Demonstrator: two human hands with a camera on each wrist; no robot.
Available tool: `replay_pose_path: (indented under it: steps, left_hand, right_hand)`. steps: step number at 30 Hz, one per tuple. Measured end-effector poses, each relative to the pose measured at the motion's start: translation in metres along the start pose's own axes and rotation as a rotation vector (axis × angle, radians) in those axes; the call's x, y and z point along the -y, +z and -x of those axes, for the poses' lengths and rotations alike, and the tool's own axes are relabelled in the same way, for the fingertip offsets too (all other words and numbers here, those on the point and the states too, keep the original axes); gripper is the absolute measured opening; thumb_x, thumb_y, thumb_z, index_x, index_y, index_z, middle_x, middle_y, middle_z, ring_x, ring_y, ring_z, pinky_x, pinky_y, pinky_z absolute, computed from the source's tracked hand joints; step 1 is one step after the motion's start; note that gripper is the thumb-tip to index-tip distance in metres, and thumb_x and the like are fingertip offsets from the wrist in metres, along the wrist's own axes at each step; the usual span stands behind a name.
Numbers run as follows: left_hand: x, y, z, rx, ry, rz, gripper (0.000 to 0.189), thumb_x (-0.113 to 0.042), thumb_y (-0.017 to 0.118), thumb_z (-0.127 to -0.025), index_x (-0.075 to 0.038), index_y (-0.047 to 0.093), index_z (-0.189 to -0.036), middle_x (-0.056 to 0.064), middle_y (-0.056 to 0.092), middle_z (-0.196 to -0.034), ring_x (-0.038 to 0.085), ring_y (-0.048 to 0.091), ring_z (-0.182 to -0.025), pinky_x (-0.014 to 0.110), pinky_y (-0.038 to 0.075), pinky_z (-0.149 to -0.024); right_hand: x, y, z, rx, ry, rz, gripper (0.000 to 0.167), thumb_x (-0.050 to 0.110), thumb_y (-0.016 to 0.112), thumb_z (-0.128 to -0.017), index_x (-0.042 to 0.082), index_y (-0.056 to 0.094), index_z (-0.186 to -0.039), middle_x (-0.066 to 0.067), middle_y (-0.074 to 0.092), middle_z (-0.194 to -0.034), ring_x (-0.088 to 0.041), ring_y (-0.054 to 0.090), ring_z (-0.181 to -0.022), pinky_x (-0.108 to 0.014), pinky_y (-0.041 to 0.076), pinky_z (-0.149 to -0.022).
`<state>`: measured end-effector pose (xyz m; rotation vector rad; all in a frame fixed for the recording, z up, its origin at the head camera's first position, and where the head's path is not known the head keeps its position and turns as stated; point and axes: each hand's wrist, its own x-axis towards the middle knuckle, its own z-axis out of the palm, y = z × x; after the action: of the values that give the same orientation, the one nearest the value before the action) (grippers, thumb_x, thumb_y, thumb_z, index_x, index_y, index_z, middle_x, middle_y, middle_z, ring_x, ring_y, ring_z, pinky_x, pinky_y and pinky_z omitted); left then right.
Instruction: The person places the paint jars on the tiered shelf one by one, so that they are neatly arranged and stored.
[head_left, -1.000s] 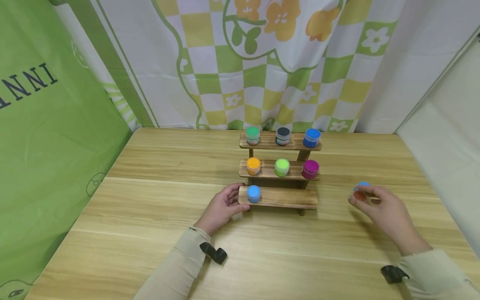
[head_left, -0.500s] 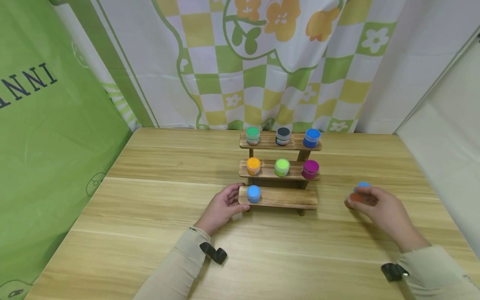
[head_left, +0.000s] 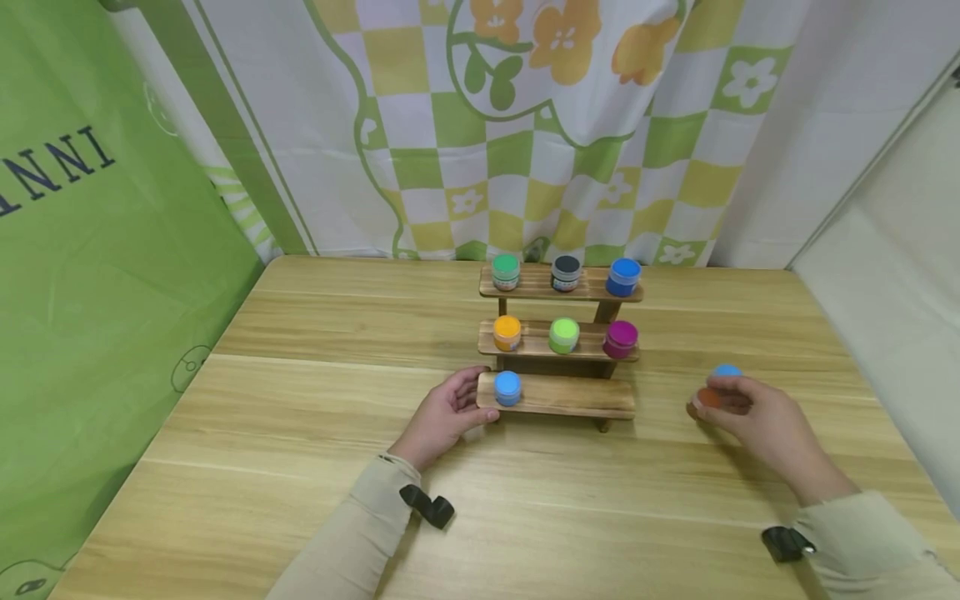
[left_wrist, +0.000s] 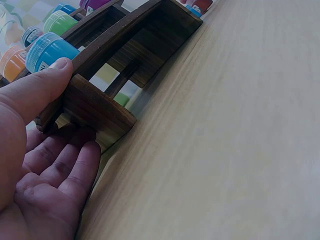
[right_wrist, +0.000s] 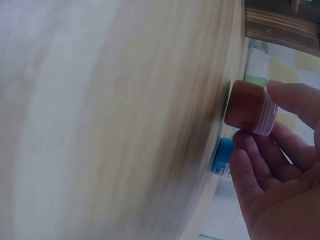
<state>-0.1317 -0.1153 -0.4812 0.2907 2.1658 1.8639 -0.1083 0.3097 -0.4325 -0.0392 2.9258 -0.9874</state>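
A three-tier wooden display stand [head_left: 573, 394] bears several small paint jars. My left hand [head_left: 442, 417] grips the left end of its bottom shelf; in the left wrist view the thumb lies by the shelf's edge, near a light blue paint jar [left_wrist: 50, 52], and the fingers curl beneath. To the right of the stand, my right hand [head_left: 765, 421] pinches a red-brown paint jar [right_wrist: 245, 106] by its clear lid between thumb and fingers, close over the table. Another blue paint jar [head_left: 726, 372] stands just behind that hand, partly hidden by it.
Green, black and blue jars line the top shelf, with a green jar [head_left: 506, 272] at its left. On the middle shelf are orange, lime and a purple jar [head_left: 621, 338]. A patterned curtain [head_left: 540, 167] hangs behind the wooden table [head_left: 570, 517]; green cloth [head_left: 127, 275] hangs at left.
My right hand has shifted slightly left with the red-brown paint jar, drawing it away from the blue jar behind. The left hand and the stand have kept their places.
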Motion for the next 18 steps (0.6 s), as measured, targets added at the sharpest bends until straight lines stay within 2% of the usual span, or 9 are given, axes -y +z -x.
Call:
replay_pose_path:
  steps: [2, 4, 6, 9, 11, 13, 18]
  left_hand:
    - [0.0, 0.0, 0.0, 0.001, 0.0, 0.002, 0.073, -0.018, 0.081, -0.087, -0.008, 0.044, -0.149, 0.015, 0.051, -0.148, 0.028, 0.052, -0.133, 0.041, 0.042, -0.113]
    - [0.0, 0.0, 0.0, 0.003, -0.001, 0.005, 0.073, -0.018, 0.081, -0.087, -0.008, 0.044, -0.149, 0.015, 0.051, -0.148, 0.028, 0.052, -0.133, 0.041, 0.042, -0.113]
    - [0.0, 0.0, 0.0, 0.004, -0.001, 0.009, 0.073, -0.018, 0.081, -0.087, -0.008, 0.044, -0.149, 0.015, 0.052, -0.147, 0.028, 0.053, -0.132, 0.041, 0.043, -0.112]
    - [0.001, 0.0, 0.0, 0.003, -0.004, 0.017, 0.073, -0.018, 0.081, -0.087, -0.008, 0.044, -0.149, 0.014, 0.053, -0.146, 0.028, 0.053, -0.132, 0.04, 0.043, -0.112]
    - [0.0, 0.0, 0.0, 0.002, -0.006, 0.018, 0.073, -0.018, 0.081, -0.087, -0.008, 0.044, -0.149, 0.014, 0.053, -0.146, 0.027, 0.053, -0.132, 0.04, 0.043, -0.111]
    - [0.0, 0.0, 0.0, 0.001, -0.009, 0.019, 0.073, -0.018, 0.081, -0.087, -0.008, 0.044, -0.149, 0.014, 0.053, -0.146, 0.027, 0.053, -0.132, 0.04, 0.043, -0.111]
    - [0.0, 0.0, 0.0, 0.002, -0.009, 0.017, 0.073, -0.018, 0.081, -0.087, -0.008, 0.044, -0.149, 0.015, 0.053, -0.146, 0.028, 0.053, -0.132, 0.041, 0.043, -0.112]
  right_hand:
    - [0.001, 0.001, 0.001, -0.001, -0.003, 0.0, 0.056, 0.034, 0.074, -0.093, -0.006, 0.059, -0.129, -0.028, 0.068, -0.114, -0.043, 0.066, -0.102, -0.052, 0.055, -0.086]
    - [0.002, 0.001, 0.001, -0.001, -0.007, 0.001, 0.056, 0.035, 0.074, -0.093, -0.005, 0.06, -0.129, -0.028, 0.068, -0.114, -0.043, 0.066, -0.102, -0.058, 0.053, -0.087]
    - [0.004, 0.002, 0.002, -0.003, -0.01, -0.004, 0.056, 0.036, 0.073, -0.093, -0.005, 0.06, -0.128, -0.027, 0.068, -0.114, -0.042, 0.067, -0.102, -0.056, 0.054, -0.086]
    - [0.007, 0.002, 0.004, -0.022, -0.019, 0.006, 0.055, 0.038, 0.073, -0.093, -0.004, 0.063, -0.126, -0.024, 0.07, -0.113, -0.039, 0.068, -0.1, -0.041, 0.059, -0.081]
    - [0.009, 0.003, 0.005, -0.026, -0.02, -0.007, 0.055, 0.039, 0.074, -0.093, -0.004, 0.063, -0.125, -0.024, 0.07, -0.112, -0.038, 0.068, -0.1, -0.035, 0.06, -0.077]
    - [0.012, 0.003, 0.006, -0.034, -0.02, -0.011, 0.055, 0.04, 0.074, -0.092, -0.003, 0.064, -0.124, -0.023, 0.07, -0.112, -0.038, 0.068, -0.1, -0.024, 0.058, -0.073]
    - [0.019, 0.004, 0.009, -0.047, -0.027, -0.032, 0.055, 0.04, 0.075, -0.091, -0.003, 0.065, -0.124, -0.024, 0.069, -0.113, -0.04, 0.068, -0.102, -0.011, 0.05, -0.069]
